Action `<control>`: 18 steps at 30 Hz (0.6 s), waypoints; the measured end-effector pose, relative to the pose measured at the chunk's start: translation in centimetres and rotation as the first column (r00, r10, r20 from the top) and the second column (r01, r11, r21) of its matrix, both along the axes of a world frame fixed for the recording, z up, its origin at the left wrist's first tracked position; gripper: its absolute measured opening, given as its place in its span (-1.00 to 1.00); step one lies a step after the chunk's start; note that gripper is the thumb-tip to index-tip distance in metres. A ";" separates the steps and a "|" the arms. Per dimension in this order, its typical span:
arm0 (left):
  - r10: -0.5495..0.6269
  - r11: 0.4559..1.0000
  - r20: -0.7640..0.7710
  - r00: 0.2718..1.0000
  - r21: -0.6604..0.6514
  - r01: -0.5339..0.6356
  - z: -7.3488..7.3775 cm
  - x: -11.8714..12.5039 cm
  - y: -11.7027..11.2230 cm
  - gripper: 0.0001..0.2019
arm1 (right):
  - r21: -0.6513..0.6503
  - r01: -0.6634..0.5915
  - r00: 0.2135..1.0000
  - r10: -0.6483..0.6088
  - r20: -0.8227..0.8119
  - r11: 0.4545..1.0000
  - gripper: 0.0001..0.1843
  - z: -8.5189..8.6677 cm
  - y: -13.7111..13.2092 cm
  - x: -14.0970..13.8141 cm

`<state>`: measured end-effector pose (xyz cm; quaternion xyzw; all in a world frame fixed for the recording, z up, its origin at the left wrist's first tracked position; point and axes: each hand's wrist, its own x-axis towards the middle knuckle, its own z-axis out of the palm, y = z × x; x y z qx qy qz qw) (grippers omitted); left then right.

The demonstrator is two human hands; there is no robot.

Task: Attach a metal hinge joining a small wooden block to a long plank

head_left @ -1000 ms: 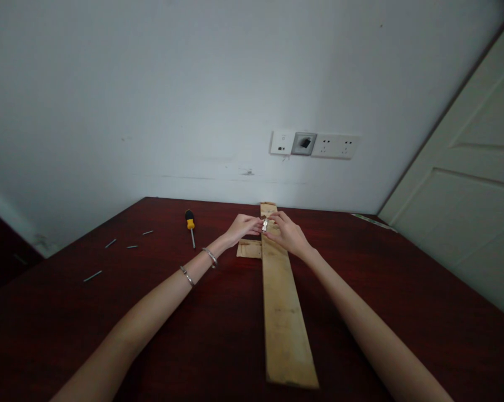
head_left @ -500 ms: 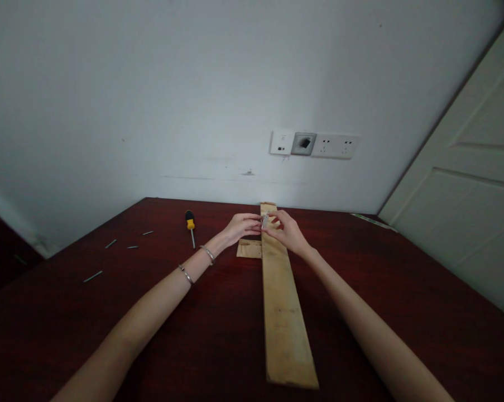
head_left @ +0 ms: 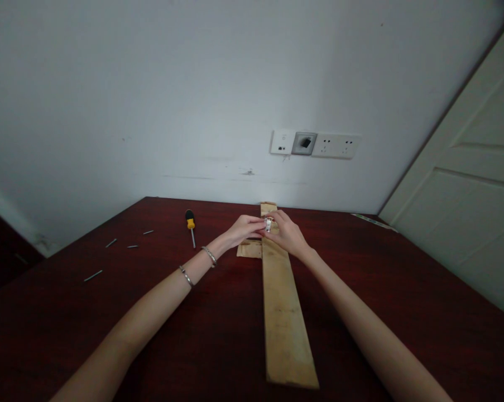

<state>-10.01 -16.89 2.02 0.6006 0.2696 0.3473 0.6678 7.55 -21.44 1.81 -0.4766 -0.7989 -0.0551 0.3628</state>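
Between my fingertips is a small shiny silver-white piece [head_left: 268,224], too small in view to name. My left hand [head_left: 246,228] pinches it from the left, while my right hand [head_left: 288,234] has thumb and fingers closed around its right side. Both hands are over the far part of a long pale wooden board [head_left: 283,312], which lies lengthwise on the table. A short wooden piece [head_left: 249,249] sticks out from the board's left side, just below my left hand.
On the dark red table [head_left: 185,346], a yellow-and-black screwdriver [head_left: 190,224] lies left of my left hand. Farther left are several loose screws or nails [head_left: 93,276]. A white wall with sockets [head_left: 336,146] rises behind the table, and a panelled door [head_left: 469,195] stands at the right.
The small shiny piece has turned and shifted slightly to the right. My left fingers have moved right and closed in on it, and the hands are nearer together.
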 end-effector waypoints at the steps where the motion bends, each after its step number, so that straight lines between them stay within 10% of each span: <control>1: 0.000 1.000 0.017 1.000 -0.016 0.000 0.0 0.0 0.0 -0.84 | -0.002 -0.014 1.000 0.014 -0.007 1.000 -0.59 0.0 0.0 0.0; 18: -0.006 0.987 0.127 0.992 -0.159 0.026 -0.9 0.2 0.9 -0.94 | -0.091 -0.156 0.986 0.149 -0.071 0.984 -0.53 -0.8 0.9 0.5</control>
